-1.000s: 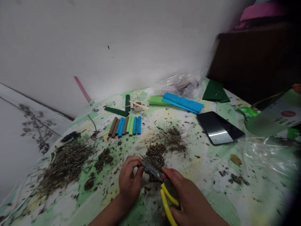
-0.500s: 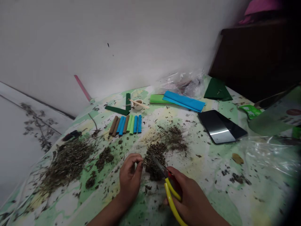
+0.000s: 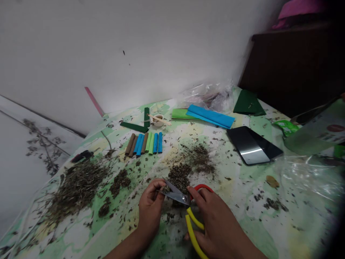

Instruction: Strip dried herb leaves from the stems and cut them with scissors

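Note:
My right hand (image 3: 215, 226) grips scissors (image 3: 185, 208) with yellow and red handles, blades parted and pointing left. My left hand (image 3: 151, 207) is pinched shut at the blade tips, holding a small bit of dried herb I can barely make out. Just beyond both hands lies a pile of chopped dried herb (image 3: 179, 176) on the green-and-white table cover (image 3: 242, 201).
A bigger heap of dried stems (image 3: 77, 187) lies at the left. Rolled brown, blue and green paper tubes (image 3: 145, 143) sit behind, with a small cup (image 3: 157, 119), blue paper sheets (image 3: 211, 116), a dark phone (image 3: 253, 145) and plastic bags (image 3: 309, 172) at the right.
The scissors swung from pointing away over the herb pile to pointing left at my left fingers, and the blades opened. My left hand stayed pinched in place.

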Motion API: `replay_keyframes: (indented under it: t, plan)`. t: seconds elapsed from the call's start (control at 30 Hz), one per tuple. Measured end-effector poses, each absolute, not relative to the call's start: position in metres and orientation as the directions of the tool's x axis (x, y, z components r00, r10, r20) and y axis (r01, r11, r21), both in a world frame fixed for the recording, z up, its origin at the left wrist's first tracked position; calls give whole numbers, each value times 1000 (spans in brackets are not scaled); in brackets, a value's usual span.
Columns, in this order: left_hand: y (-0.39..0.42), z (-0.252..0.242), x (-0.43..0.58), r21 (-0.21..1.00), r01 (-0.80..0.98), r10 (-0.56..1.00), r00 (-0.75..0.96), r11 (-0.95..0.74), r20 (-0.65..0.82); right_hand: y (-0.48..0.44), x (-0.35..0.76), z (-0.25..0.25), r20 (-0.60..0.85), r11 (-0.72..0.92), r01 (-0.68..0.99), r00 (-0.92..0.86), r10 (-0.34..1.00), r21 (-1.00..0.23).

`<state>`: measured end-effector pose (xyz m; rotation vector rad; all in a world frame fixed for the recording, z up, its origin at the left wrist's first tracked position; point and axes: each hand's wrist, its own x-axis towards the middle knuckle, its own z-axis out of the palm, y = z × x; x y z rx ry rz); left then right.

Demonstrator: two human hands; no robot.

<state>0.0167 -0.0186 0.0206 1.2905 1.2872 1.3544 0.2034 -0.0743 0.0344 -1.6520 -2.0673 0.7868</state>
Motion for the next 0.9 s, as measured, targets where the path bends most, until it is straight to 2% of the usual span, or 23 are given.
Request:
replay_keyframes:
  t: [0.67, 0.9]
  plan:
    - [-21, 9, 21, 979, -109, 980, -78, 174, -183, -75, 205, 20, -48, 190, 807, -260, 964, -560]
    - [-21, 17, 26, 988, -36, 987, -56, 151, -153, -75, 208, 15, 31, 263, 814, -290, 957, -518]
